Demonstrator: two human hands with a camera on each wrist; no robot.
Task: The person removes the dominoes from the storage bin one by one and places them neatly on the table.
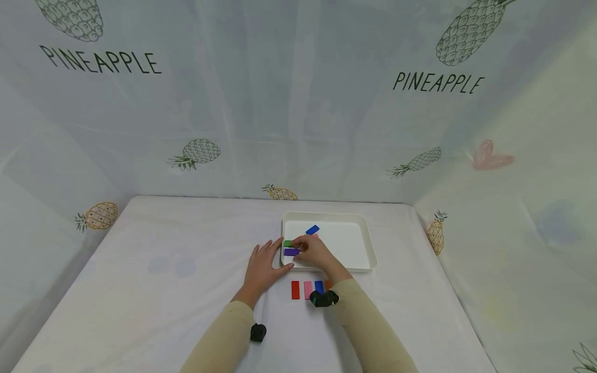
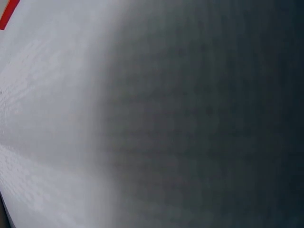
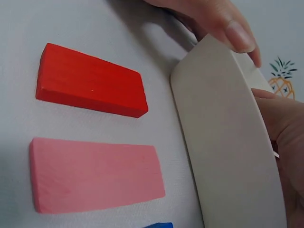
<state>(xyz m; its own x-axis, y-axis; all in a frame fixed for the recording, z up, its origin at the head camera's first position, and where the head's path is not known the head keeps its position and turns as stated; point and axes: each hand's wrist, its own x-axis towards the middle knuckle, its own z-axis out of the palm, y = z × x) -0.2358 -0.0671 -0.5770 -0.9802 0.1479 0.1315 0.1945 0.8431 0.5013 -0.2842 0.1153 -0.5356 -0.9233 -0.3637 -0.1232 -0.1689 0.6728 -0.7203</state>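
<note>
While left fingers [image 1: 276, 245] splay against tray [image 1: 345, 243], right fingers [image 1: 306, 240] curl | hold: can't tell | orange block [image 1: 328, 285] half-hidden

The left sleeve [image 1: 218, 339] and right sleeve [image 1: 375, 334] are long, plain and beige, ending near the wrists. Each forearm carries a small black camera: the left camera [image 1: 258, 332] compact and angular, the right camera [image 1: 324, 298] wider and lobed. The left hand [image 1: 262, 268] and right hand [image 1: 318, 253] are bare.

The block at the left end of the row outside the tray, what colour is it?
That block is red; the right wrist view shows it best.
</note>
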